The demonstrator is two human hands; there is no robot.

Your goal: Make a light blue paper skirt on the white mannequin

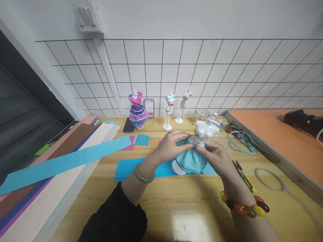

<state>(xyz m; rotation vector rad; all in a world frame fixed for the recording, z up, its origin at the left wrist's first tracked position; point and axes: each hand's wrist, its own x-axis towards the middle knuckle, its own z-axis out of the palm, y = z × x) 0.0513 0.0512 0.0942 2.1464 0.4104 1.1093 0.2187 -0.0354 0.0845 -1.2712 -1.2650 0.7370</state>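
- Left hand [174,144] and right hand [217,156] pinch blue skirt [193,159] at waist of dress form [206,129]; I fear uneven pull tearing it;
- dress form leans; slack grip might topple it

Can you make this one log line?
left hand: holding blue skirt at waist | right hand: same, other side | mannequin: tilted, wearing skirt

One skirt [191,160]; touching it, one left hand [172,144] and one right hand [218,157]. Four mannequins [207,129]: one in the skirt, three beyond it. One jar [202,113] behind it; one phone [129,125] beyond it, left.
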